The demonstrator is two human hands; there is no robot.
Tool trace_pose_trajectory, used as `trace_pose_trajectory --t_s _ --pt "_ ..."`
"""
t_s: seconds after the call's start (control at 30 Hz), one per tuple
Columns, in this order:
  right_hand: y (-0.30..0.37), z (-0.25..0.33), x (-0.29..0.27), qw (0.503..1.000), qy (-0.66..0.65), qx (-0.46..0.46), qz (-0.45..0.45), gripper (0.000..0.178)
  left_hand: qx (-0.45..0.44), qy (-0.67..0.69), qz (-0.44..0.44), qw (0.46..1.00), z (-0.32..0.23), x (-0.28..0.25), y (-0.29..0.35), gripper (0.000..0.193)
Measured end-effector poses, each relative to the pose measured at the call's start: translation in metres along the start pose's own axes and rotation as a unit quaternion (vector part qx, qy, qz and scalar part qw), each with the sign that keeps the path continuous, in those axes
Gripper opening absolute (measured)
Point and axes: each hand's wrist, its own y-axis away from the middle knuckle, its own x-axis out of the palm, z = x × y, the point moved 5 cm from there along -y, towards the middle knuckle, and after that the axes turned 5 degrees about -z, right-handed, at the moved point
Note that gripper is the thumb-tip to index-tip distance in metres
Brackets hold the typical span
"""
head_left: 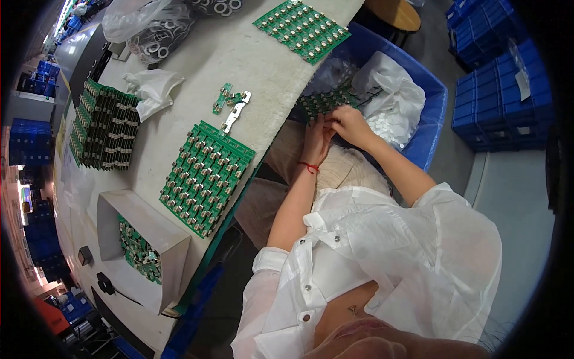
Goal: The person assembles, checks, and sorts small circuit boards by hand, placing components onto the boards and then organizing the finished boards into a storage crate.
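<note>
A green circuit board panel [327,103] is held over the near side of the blue bin, above my lap. My left hand [317,139], with a red string at its wrist, is closed on the panel's near edge. Against that same edge my right hand [351,124] pinches with bent fingers, close to the left fingertips. What sits between those right fingers is too small to make out. Just beyond my right hand, a white plastic bag [385,90] lies in the bin with small white round pieces [388,128] in it.
The blue bin [439,113] stands against the worktable [239,57]. On the table are two circuit board panels [206,179] [302,31], loose board pieces [222,99], a stack of panels [104,125], a grey box [170,236] of small boards and bags of rings [158,45]. Blue crates [496,96] stand right.
</note>
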Motion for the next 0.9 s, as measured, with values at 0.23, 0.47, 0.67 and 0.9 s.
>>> trace_pose_trajectory --t_s 0.23,0.47,0.67,0.9 --pt "-0.008 -0.015 -0.013 0.948 -0.254 0.191 0.015 0.01 0.007 0.016 0.007 1.0 -0.003 -0.001 0.0 0.028" --pt "0.003 -0.096 -0.084 0.954 0.09 0.231 -0.172 0.012 -0.007 0.065 0.001 0.998 -0.005 0.005 0.002 0.032" --pt "0.012 -0.048 -0.055 0.99 0.024 0.083 -0.115 0.012 -0.012 0.071 -0.006 0.997 -0.001 0.011 0.001 0.029" --pt "0.01 0.02 -0.005 0.992 0.11 -0.066 -0.021 0.015 -0.02 0.039 -0.008 0.999 0.003 0.0 0.0 0.02"
